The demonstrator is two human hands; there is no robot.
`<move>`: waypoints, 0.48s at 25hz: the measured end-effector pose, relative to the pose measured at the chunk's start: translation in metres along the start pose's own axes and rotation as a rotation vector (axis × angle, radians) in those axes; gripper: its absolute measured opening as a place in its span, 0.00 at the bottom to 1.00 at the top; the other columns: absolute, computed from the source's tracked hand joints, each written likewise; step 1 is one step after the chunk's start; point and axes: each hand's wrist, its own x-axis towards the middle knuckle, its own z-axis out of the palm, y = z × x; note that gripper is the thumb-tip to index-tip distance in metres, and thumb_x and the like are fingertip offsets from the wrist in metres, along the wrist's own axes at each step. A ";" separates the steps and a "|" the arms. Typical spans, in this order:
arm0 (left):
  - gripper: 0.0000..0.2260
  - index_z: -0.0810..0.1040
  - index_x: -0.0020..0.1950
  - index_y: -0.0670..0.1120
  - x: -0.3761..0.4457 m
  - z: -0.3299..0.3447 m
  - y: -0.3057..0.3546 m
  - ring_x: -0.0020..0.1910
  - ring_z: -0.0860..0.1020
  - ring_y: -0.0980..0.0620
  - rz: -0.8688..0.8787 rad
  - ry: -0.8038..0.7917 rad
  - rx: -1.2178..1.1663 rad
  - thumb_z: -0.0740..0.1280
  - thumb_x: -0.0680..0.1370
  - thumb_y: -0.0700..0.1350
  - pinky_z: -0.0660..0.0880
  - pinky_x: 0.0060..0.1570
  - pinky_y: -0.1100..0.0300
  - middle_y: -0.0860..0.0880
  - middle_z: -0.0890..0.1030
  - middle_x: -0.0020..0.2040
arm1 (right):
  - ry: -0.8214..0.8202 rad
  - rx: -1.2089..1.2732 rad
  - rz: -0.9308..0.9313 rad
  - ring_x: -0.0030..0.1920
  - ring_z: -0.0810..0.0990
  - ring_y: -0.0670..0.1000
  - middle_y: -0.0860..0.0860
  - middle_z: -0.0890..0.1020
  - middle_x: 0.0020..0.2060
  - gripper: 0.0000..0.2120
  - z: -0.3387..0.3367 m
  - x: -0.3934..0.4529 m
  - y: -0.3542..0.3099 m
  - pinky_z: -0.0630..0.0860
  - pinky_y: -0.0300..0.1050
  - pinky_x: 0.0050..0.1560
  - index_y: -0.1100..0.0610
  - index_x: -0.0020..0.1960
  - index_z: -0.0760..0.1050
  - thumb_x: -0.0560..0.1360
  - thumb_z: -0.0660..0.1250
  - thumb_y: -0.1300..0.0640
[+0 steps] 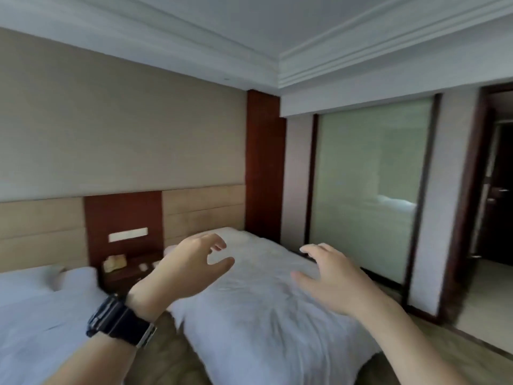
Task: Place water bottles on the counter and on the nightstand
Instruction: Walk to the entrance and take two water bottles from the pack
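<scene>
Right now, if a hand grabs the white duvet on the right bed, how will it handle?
Likely floppy: the duvet drapes over the bed corner and shows creases. Probably light for its bulk, since it looks puffy, though dragging all of it could take effort. It should bunch rather than slide. Both the left hand and right hand hover open above it.
</scene>
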 end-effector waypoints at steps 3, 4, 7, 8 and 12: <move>0.17 0.77 0.60 0.53 0.055 0.046 0.052 0.55 0.77 0.57 0.137 -0.016 -0.055 0.66 0.76 0.59 0.73 0.54 0.59 0.58 0.79 0.56 | 0.076 -0.055 0.110 0.67 0.73 0.49 0.46 0.73 0.67 0.31 -0.035 -0.013 0.061 0.72 0.50 0.63 0.49 0.72 0.67 0.74 0.61 0.36; 0.16 0.77 0.59 0.53 0.069 0.061 0.069 0.54 0.77 0.58 0.174 -0.032 -0.085 0.67 0.76 0.59 0.73 0.52 0.60 0.58 0.79 0.55 | 0.091 -0.079 0.153 0.67 0.73 0.49 0.46 0.73 0.67 0.31 -0.044 -0.020 0.078 0.72 0.51 0.63 0.49 0.72 0.66 0.74 0.61 0.36; 0.15 0.79 0.57 0.52 0.111 0.110 0.117 0.51 0.77 0.58 0.295 -0.095 -0.177 0.69 0.75 0.57 0.70 0.49 0.63 0.56 0.80 0.53 | 0.114 -0.155 0.284 0.68 0.72 0.50 0.45 0.72 0.69 0.30 -0.067 -0.041 0.129 0.72 0.49 0.63 0.48 0.74 0.64 0.75 0.61 0.36; 0.14 0.79 0.56 0.51 0.124 0.125 0.131 0.51 0.78 0.57 0.331 -0.113 -0.207 0.70 0.74 0.57 0.71 0.49 0.62 0.56 0.81 0.52 | 0.122 -0.176 0.331 0.69 0.71 0.50 0.45 0.71 0.69 0.30 -0.073 -0.048 0.143 0.71 0.48 0.63 0.47 0.74 0.64 0.76 0.61 0.37; 0.13 0.79 0.54 0.53 0.165 0.176 0.174 0.52 0.80 0.55 0.466 -0.165 -0.302 0.70 0.73 0.57 0.75 0.50 0.58 0.57 0.80 0.49 | 0.150 -0.249 0.487 0.69 0.70 0.50 0.46 0.71 0.70 0.31 -0.083 -0.059 0.182 0.71 0.49 0.64 0.49 0.75 0.63 0.76 0.61 0.37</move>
